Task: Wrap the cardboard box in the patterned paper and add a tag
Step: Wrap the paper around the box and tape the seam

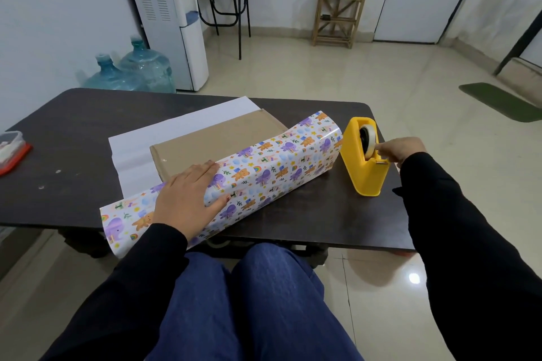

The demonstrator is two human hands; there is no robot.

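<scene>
Two hands: left hand (187,199) flattens patterned paper (264,173), right hand (401,149) pinches tape (369,139).

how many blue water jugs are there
2. The left jug sits on the floor beyond the table; the right jug stands beside it, next to the white dispenser. The table hides their bases, so another could be hidden.

Glossy printed paper (264,173) catches the light over a matt brown cardboard box (211,141). A smooth yellow plastic tape dispenser (363,176) stands near the right edge of the dark, faintly scuffed counter (73,132), above polished floor tiles (381,287).
</scene>
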